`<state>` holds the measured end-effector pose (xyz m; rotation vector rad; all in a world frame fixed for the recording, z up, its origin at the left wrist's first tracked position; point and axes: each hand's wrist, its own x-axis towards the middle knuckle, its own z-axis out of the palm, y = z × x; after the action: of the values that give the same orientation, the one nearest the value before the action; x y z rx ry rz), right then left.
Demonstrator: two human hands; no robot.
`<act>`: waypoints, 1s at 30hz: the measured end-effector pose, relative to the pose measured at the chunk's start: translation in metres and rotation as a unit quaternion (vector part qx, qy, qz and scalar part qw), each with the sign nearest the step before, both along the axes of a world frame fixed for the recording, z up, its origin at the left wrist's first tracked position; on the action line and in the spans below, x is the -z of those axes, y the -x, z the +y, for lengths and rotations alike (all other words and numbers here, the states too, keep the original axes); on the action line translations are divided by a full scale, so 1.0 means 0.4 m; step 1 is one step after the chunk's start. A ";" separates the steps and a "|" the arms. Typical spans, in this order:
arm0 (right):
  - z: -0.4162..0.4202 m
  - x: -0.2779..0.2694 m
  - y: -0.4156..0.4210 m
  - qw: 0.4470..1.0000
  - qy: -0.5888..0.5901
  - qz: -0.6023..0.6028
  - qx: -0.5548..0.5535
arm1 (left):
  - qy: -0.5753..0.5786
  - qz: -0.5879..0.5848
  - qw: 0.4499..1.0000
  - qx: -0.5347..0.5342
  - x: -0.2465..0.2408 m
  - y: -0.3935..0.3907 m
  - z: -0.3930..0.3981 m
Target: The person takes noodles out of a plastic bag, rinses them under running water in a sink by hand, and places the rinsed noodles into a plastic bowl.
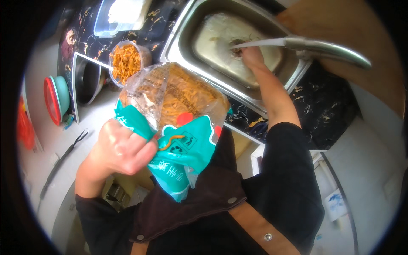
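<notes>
My left hand (122, 145) is closed around the gathered neck of a clear and teal plastic bag (191, 102). Orange-brown shredded strips, like pickled vegetable, fill the bag, and one strip clings to its teal part. My right hand (253, 57) reaches down into a stainless steel sink (220, 63), near the drain (236, 47). Water runs from the faucet (328, 49) onto or beside its fingertips. The fingers are mostly hidden, so I cannot tell whether they hold anything. Left of the bag, a round clear plastic tub (145, 57) holds more of the same strips.
A clear plastic container (106, 24) with something white in it stands on the black marbled countertop (159, 19). Below the counter at left are a dark pot (87, 83), a red-rimmed basin (52, 100) and a teal basin (63, 94). The counter's edge runs close to my body.
</notes>
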<state>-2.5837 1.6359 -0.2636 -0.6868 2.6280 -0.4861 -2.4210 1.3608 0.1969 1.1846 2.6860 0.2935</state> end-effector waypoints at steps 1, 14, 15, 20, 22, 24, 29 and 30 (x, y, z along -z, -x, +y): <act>-0.014 -0.002 0.002 0.999 -0.036 -0.031 0.011 | -0.003 0.003 1.000 0.001 0.002 0.001 -0.001; 0.014 0.053 0.062 0.981 -0.080 -0.166 -0.062 | -0.028 0.024 0.999 -0.004 0.022 0.001 -0.006; 0.036 0.058 0.067 0.973 -0.115 -0.182 -0.081 | -0.032 0.027 0.999 -0.006 0.022 0.000 -0.006; 0.123 0.013 0.093 0.959 -0.106 -0.253 -0.064 | -0.033 0.013 0.999 -0.010 0.020 -0.002 -0.008; 0.125 -0.002 0.105 0.976 -0.058 -0.211 -0.012 | -0.033 0.011 0.999 -0.011 0.025 0.000 -0.008; 0.100 0.012 0.129 0.992 0.004 -0.116 0.047 | -0.031 0.010 0.999 -0.018 0.023 -0.001 -0.006; -0.018 0.043 0.141 0.998 -0.006 0.064 -0.008 | -0.017 -0.014 0.999 -0.028 0.019 0.005 -0.003; -0.046 -0.007 0.129 0.996 -0.036 0.083 -0.020 | -0.019 -0.013 0.999 -0.032 0.018 0.005 0.000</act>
<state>-2.6354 1.6173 -0.2608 -0.7864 2.7637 -0.3329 -2.4230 1.3610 0.1897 1.0991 2.7103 0.3674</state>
